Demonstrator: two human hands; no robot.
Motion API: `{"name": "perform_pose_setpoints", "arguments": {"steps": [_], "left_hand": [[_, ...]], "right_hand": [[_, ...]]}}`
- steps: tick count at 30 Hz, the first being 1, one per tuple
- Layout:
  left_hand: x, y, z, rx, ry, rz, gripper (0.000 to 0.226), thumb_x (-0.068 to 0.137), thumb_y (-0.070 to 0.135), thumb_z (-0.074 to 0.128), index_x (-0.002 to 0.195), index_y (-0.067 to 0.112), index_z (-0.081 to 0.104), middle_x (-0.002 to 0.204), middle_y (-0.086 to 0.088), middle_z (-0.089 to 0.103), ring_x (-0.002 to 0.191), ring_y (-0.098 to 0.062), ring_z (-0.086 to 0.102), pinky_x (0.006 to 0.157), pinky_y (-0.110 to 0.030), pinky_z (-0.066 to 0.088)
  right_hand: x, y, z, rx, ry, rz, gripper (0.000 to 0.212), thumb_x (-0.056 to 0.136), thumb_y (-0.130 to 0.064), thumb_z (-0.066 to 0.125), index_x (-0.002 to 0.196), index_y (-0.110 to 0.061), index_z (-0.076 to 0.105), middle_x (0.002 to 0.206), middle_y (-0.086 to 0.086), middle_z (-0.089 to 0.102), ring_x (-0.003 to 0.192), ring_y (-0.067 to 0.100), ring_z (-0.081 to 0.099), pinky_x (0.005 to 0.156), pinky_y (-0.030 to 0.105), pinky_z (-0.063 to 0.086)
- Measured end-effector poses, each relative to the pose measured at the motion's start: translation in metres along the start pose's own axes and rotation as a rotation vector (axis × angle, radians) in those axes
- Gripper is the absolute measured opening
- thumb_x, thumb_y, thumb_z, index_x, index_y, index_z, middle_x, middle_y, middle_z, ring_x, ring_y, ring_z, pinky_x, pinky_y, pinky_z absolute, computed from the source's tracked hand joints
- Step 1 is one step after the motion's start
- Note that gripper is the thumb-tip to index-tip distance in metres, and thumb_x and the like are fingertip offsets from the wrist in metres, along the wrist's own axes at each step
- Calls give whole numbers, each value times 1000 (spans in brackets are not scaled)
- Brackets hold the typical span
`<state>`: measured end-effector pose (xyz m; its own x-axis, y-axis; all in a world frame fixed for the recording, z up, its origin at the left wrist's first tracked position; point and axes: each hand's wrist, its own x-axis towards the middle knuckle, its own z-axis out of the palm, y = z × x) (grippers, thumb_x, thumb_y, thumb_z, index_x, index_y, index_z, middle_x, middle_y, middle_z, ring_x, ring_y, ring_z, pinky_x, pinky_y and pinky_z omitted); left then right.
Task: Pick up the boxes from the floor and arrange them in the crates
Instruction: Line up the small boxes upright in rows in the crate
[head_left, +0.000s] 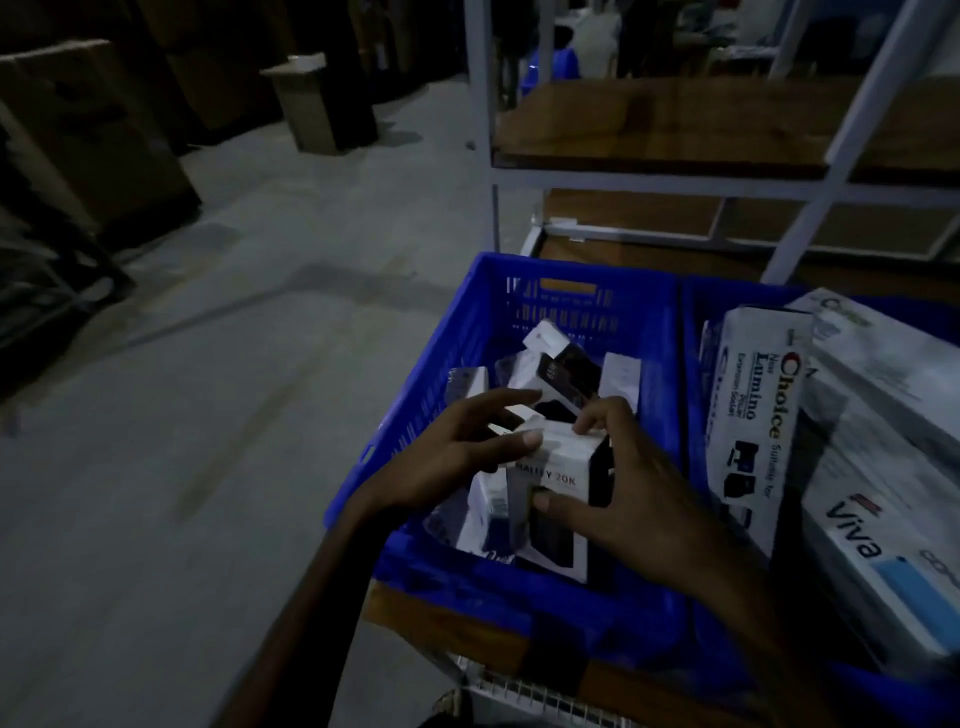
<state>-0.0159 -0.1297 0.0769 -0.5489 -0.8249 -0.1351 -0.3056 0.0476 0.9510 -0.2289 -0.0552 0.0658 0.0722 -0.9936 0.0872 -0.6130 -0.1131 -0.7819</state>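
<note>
A blue plastic crate (441, 395) stands on a low wooden shelf and holds several small white and black boxes. Over it, both my hands hold an upright white box (558, 462) marked "20K". My left hand (447, 462) grips its left side and top edge, thumb laid on the top. My right hand (639, 488) grips the right side, its thumb pressed on the front face and its fingers curled over the top. A second blue crate (693, 332) to the right is packed with larger white boxes (758, 431), one labelled "Choice" and one "Viva".
A white metal rack (480, 130) with wooden shelves rises behind the crates. Bare grey concrete floor (208, 415) spreads to the left. Brown cartons (322, 104) stand at the back and dark stacked goods (78, 156) line the left edge. The scene is dim.
</note>
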Motion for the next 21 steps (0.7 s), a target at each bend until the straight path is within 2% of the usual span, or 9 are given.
{"name": "perform_pose_setpoints", "arguments": {"steps": [2,4,7,8,11,13,17,19,21], "left_hand": [[12,-3,-9,22,-64,5,49,95,51,66,142,38,60,133,5,69,120,-14,68,105,-51,55],[23,-4,-15,20,-91,27,42,98,48,66,137,34,64,124,8,72,111,-10,70,97,-39,58],[42,-9,-21,54,-102,100,23,101,33,64,124,35,68,110,21,75,99,2,70,82,-20,54],[49,-13,-24,75,-106,114,22,102,31,65,124,34,68,108,20,75,95,3,70,79,-18,53],[64,-19,-31,125,-95,160,30,101,34,67,130,24,69,109,7,74,88,-2,71,74,-20,51],[74,-22,-35,152,-119,218,24,102,32,67,125,26,71,106,7,75,88,-6,72,69,-22,53],[95,-22,-41,223,-168,293,26,101,37,67,122,22,73,112,10,76,100,-8,73,86,-35,61],[107,-25,-42,270,-177,331,29,100,39,68,122,20,74,114,8,76,98,-8,74,85,-37,61],[116,-23,-42,324,-191,358,29,100,37,68,120,18,74,114,8,75,95,-4,72,82,-32,61]], "right_hand": [[0,2,2,-68,-26,47,62,79,-47,84,112,-38,32,115,-27,45,95,-3,56,67,26,56],[0,3,3,-114,-38,77,63,79,-49,84,108,-43,28,114,-28,46,95,-5,55,63,17,48],[0,5,4,-180,-37,156,60,80,-51,82,106,-40,29,110,-24,49,90,-5,56,58,16,46],[0,5,4,-200,-27,190,59,80,-52,82,107,-38,30,108,-24,50,87,-5,57,57,16,48],[2,7,0,-239,-36,256,59,81,-52,82,108,-37,32,107,-22,51,88,-3,60,55,15,48],[6,9,-1,-228,-42,288,59,80,-51,83,109,-35,33,111,-17,55,90,0,64,56,19,51],[16,8,-1,-274,-110,340,60,80,-54,81,111,-37,34,110,-10,64,87,8,69,66,38,60],[20,6,0,-306,-146,372,58,82,-49,82,113,-37,34,109,-8,64,85,8,67,69,40,59],[24,4,2,-349,-202,410,58,83,-46,81,115,-37,34,112,-5,61,87,13,65,72,40,57]]}}
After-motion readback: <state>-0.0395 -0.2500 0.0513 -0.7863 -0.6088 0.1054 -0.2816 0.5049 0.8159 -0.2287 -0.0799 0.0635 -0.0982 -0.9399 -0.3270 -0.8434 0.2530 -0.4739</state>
